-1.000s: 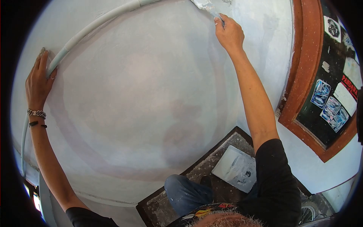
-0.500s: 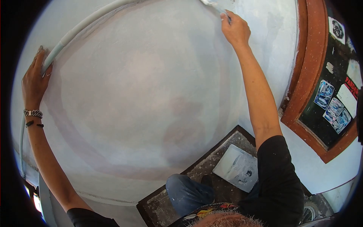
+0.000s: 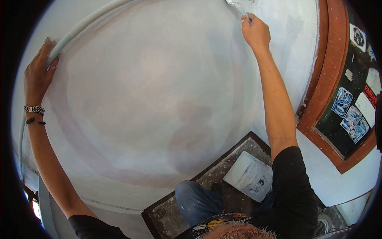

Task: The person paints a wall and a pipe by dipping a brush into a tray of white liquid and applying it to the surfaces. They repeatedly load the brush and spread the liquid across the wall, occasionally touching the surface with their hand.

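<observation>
My left hand (image 3: 39,73) is at the upper left, wrapped around a pale grey pipe (image 3: 88,22) that curves along the wall (image 3: 151,87). At the top right, my right hand (image 3: 255,32) is closed on the handle of a paint brush (image 3: 237,5). The brush has whitish paint on it, and its tip touches or nearly touches the wall near the top edge of the view. Below, a paint-smeared white container lid or tray (image 3: 250,176) lies by my knee.
A dark, paint-spattered platform (image 3: 163,215) is under my legs. At the right is a red-brown wooden frame (image 3: 332,59) around a dark panel (image 3: 338,119) with stickers. Part of a wheel (image 3: 324,224) shows at the lower right.
My right hand and the brush have shifted slightly right in the view. The window frame and pipe also appear slightly shifted. Both hands keep their hold.
</observation>
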Demonstrator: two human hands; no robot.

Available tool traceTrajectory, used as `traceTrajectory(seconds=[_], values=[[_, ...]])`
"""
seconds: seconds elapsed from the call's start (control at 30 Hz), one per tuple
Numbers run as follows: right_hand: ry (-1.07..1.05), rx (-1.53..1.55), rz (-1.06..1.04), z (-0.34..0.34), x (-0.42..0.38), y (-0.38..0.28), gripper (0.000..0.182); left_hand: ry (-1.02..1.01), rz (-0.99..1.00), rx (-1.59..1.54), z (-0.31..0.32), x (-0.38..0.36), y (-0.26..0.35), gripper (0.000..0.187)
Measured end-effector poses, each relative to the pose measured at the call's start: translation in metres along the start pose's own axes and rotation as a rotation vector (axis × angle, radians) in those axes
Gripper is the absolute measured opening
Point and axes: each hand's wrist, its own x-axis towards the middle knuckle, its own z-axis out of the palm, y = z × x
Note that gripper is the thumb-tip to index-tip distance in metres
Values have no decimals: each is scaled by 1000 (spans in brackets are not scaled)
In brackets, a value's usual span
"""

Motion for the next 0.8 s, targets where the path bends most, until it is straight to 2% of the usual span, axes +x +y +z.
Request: traceTrajectory(seconds=[0.17, 0.27, 0.37, 0.47, 0.57, 0.63, 0.67, 0.7, 0.77, 0.8], values=[[-63, -147, -175, -11, -19, 33, 38, -8, -22, 4, 3, 1, -1, 46], [-220, -53, 39, -39, -18, 34, 39, 2, 1, 5, 4, 0, -2, 47], [-78, -33, 11, -34, 9, 35, 41, -8, -4, -17, 1, 1, 0, 47], [-150, -90, 71, -30, 28, 23, 42, 9, -3, -30, -3, 1, 4, 47], [-101, -186, -57, -12, 10, 50, 41, 17, 32, 23, 1, -1, -1, 45], [-130, -94, -116, -28, -3, 85, 41, 97, 105, -18, 31, 1, -31, 46], [-179, -60, -117, -36, -28, 104, 41, 114, 134, -4, 34, 6, -33, 44], [-313, 57, -18, -63, -60, 98, 41, 114, 139, 17, 26, 8, -24, 43], [-666, 56, 105, -98, -130, 123, 36, 105, 130, 140, -25, 11, 23, 44], [-757, -33, 63, -105, -176, 146, 34, 98, 122, 170, -40, 14, 35, 46]])
